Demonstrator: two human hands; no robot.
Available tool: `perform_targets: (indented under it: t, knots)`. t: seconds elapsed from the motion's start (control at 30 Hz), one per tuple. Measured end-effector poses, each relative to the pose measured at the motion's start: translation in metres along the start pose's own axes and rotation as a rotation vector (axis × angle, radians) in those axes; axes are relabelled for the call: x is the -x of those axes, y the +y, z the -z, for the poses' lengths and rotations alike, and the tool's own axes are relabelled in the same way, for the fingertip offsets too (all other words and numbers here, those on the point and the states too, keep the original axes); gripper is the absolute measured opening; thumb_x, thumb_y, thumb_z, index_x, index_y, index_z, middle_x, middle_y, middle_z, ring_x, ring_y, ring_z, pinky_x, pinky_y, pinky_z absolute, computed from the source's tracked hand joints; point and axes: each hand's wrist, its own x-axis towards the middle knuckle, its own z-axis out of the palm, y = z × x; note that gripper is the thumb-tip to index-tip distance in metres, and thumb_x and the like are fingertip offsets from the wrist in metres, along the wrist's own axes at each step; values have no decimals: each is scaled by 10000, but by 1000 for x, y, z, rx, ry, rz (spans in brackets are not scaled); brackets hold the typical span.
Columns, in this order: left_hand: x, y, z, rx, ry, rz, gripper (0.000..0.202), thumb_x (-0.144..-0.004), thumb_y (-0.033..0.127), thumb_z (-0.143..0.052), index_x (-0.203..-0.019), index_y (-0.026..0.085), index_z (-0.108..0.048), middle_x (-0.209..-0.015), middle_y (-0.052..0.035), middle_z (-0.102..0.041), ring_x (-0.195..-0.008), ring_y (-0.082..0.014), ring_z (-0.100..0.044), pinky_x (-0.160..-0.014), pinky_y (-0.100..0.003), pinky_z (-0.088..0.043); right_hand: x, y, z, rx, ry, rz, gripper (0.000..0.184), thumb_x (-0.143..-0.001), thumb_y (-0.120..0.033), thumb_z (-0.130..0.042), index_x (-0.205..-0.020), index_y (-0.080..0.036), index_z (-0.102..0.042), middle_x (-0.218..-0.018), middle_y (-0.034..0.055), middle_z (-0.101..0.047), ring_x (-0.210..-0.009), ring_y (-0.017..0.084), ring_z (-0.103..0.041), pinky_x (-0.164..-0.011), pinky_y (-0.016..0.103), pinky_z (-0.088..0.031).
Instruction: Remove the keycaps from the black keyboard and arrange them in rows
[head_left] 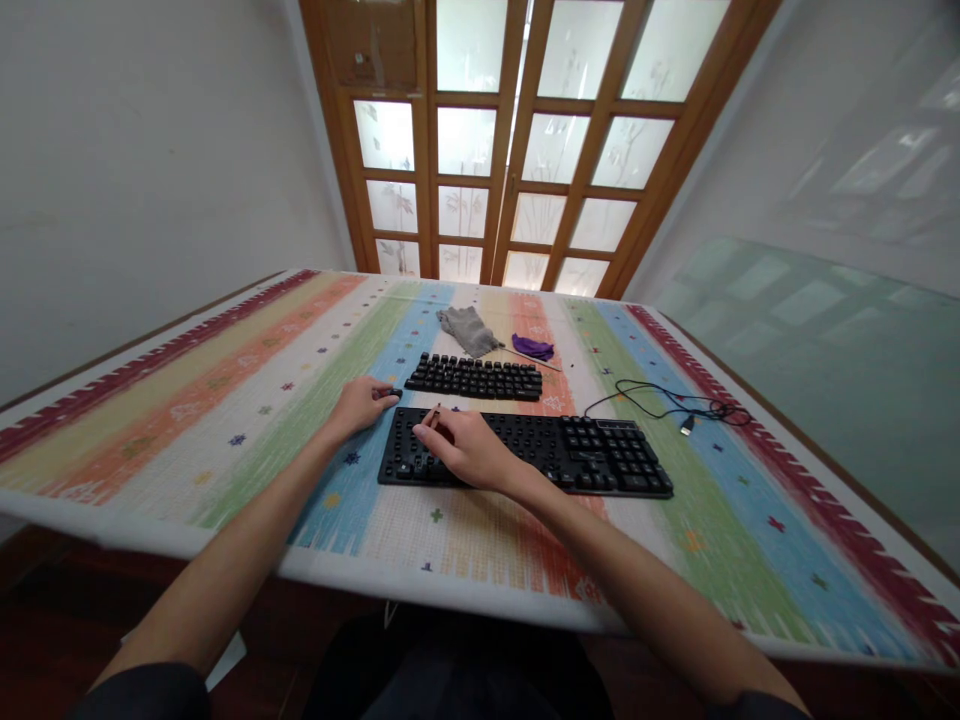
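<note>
A black keyboard (570,452) lies on a striped, many-coloured tablecloth (225,420). My right hand (469,448) rests over the keyboard's left part, fingers closed around a thin brown stick-like tool whose tip points up and left. My left hand (362,403) lies on the cloth just left of the keyboard, fingers curled on a small dark piece, perhaps a keycap. Behind the keyboard sits a block of loose black keycaps (475,378) in rows.
A grey cloth (468,328) and a purple cloth (533,347) lie at the back with a thin stick beside them. The keyboard's black cable (667,402) with its USB plug coils at the right. Wooden glazed doors stand beyond the table.
</note>
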Motion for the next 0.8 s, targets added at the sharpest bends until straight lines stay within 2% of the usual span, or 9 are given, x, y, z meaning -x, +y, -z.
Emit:
perform_targets:
  t: [0.13,0.4,0.63,0.8]
  knots:
    - [1,-1,0,23,4,14,183,-639,341,-750,-756,201,-773,-672,-53,-685,-630,-223,-593,-642,-336,-490,-2,-1,-6,5,-10,1,237,-964,-287,-502,-793,-162,-607,-696,17,-637,-644,133,-573,-682,254,-408]
    - [2,3,-1,-2,-25,23,133,-682,327,-722,-689,198,-753,-671,-56,-703,-654,-231,-626,-705,-348,-496,-3,2,-24,-87,0,-81,204,-959,-291,-524,-821,-168,-610,-674,4,-642,-649,129,-606,-647,229,-427]
    - [-1,7,-3,-67,-68,18,182,-706,340,-702,-774,188,-775,-725,-58,-728,-694,-217,-640,-711,-309,-475,-3,-7,-37,150,-128,104,190,-959,-267,-548,-821,-149,-602,-791,57,-686,-691,139,-611,-678,244,-402]
    - [-3,8,-4,-122,-106,9,221,-734,334,-676,-841,172,-780,-787,-63,-746,-732,-205,-647,-736,-293,-473,-9,-11,-34,310,-212,164,240,-970,-292,-533,-792,-144,-593,-722,45,-655,-655,140,-589,-641,252,-360]
